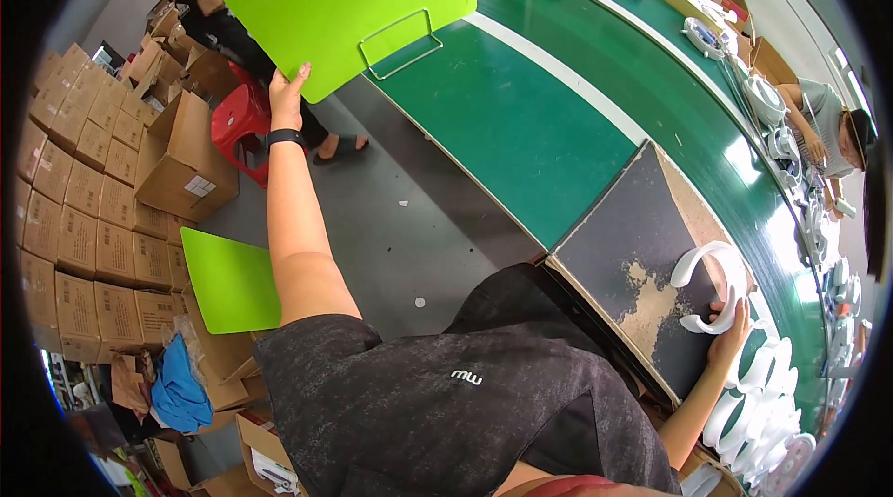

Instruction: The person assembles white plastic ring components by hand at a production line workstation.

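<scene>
My left hand, with a dark band at the wrist, is closed on the lower left edge of a large lime-green board. The board reaches past the upper edge of the view. A thin metal wire frame shows at its lower right, over the green table. My right hand is closed around the lower end of a white C-shaped plastic part. That part is over a worn black board, its opening toward the left. Beside my right forearm, several white curved parts are heaped together.
A green worktop adjoins a long green conveyor. Another person sits across it among white parts; someone else stands by a red stool. Stacked cartons, an open box and a second green panel are at left.
</scene>
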Tool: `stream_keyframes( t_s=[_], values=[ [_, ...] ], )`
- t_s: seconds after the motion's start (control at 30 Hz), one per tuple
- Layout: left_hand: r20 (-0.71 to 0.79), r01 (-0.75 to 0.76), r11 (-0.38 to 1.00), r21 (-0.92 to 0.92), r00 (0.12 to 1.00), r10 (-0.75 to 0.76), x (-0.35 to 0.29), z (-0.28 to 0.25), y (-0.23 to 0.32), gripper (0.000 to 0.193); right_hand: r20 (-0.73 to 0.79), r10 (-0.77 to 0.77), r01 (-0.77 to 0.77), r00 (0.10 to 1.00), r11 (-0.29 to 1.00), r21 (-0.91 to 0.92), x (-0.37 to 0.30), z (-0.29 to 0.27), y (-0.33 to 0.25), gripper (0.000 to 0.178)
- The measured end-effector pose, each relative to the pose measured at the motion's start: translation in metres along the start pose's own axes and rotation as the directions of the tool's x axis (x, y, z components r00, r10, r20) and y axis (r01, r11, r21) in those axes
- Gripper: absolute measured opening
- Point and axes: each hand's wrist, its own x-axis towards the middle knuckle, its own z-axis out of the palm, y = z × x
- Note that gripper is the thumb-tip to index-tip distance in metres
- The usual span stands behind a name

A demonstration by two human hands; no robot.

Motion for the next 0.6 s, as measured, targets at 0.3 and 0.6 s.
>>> stream_keyframes(
  t_s=[0.3,0.6],
  values=[
    [-0.074,-0.162,0.985,-0.057,0.985,0.157,-0.001,0.007,0.015,0.104,-0.008,-0.035,0.035,0.999,0.998,-0.049,-0.009,0.008,-0.008,0.036],
    [-0.019,-0.027,0.992,0.123,0.999,0.03,-0.006,0.013,0.005,0.035,-0.016,-0.008,0.007,1.0,0.999,-0.037,-0.008,0.006,-0.008,0.038]
  ],
)
